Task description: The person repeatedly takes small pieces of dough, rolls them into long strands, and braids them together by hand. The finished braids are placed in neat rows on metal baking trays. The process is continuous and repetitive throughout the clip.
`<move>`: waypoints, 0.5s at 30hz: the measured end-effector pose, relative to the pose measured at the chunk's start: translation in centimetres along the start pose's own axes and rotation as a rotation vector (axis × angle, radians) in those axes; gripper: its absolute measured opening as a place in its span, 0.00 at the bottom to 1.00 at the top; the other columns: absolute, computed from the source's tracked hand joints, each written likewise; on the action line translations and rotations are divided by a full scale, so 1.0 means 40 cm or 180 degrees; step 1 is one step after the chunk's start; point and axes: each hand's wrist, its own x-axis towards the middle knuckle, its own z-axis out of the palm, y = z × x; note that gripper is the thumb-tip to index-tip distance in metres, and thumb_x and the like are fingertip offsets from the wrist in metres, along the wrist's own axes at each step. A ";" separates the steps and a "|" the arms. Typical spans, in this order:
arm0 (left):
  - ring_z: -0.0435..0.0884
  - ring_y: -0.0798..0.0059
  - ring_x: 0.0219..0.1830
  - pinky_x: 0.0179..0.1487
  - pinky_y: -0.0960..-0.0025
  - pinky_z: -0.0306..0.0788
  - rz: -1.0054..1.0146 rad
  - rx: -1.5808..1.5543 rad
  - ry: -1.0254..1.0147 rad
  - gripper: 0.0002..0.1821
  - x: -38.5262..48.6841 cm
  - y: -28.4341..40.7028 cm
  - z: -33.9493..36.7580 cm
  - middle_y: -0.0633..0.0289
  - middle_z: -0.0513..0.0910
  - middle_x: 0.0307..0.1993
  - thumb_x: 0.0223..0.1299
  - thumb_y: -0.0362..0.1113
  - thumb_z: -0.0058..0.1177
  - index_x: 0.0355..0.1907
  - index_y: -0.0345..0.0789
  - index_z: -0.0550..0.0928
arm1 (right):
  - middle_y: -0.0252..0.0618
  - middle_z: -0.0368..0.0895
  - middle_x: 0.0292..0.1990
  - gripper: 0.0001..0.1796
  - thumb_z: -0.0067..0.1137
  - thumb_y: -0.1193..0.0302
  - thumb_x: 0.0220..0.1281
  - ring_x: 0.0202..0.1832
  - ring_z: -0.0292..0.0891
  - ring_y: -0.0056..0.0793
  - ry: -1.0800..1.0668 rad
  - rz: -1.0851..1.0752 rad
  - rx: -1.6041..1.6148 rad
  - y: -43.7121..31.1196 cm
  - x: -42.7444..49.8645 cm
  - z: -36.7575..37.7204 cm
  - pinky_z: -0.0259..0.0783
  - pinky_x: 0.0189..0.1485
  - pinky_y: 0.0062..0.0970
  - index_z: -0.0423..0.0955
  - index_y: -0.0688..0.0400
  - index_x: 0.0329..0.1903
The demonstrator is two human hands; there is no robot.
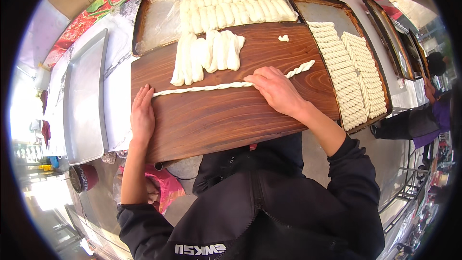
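Observation:
A long twisted dough rope (209,87) stretches across the dark wooden board (231,115). At its left end, my left hand (143,115) lies along the board's left edge with its fingers close together, hiding the tip. My right hand (276,88) curves over the rope farther right, fingers bent down onto it. Beyond that hand the rope's thicker twisted end (300,69) sticks out uncovered. Just behind the rope sit several soft dough strips (207,56), side by side. A small dough scrap (283,38) rests near the board's back right.
Behind the board, a baking tray (153,21) holds rows of dough pieces (234,1) under plastic film. Twisted dough sticks (339,72) fill much of the right tray (321,7). A bare metal tray (86,97) stands left. Another person (429,115) is at far right.

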 end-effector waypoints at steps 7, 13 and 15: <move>0.78 0.48 0.41 0.44 0.51 0.71 -0.0594 0.0342 -0.0035 0.11 0.015 0.071 0.001 0.47 0.80 0.40 0.67 0.38 0.59 0.41 0.31 0.78 | 0.46 0.73 0.66 0.22 0.59 0.71 0.68 0.70 0.64 0.45 -0.0335 0.0168 -0.0844 0.158 -0.114 -0.088 0.53 0.77 0.47 0.74 0.58 0.63; 0.55 0.44 0.78 0.78 0.49 0.54 0.0307 0.0048 -0.1496 0.31 -0.173 0.251 -0.017 0.41 0.60 0.75 0.67 0.34 0.52 0.72 0.34 0.67 | 0.45 0.75 0.63 0.22 0.55 0.79 0.65 0.67 0.68 0.45 0.0243 0.0379 -0.1480 0.228 -0.161 -0.142 0.60 0.74 0.44 0.76 0.56 0.61; 0.68 0.52 0.71 0.70 0.53 0.65 0.0968 0.0020 -0.1213 0.31 -0.220 0.260 -0.059 0.48 0.72 0.67 0.62 0.30 0.52 0.70 0.35 0.71 | 0.44 0.78 0.59 0.22 0.54 0.81 0.63 0.63 0.71 0.45 0.0223 0.0302 -0.1339 0.265 -0.176 -0.145 0.66 0.68 0.41 0.78 0.56 0.59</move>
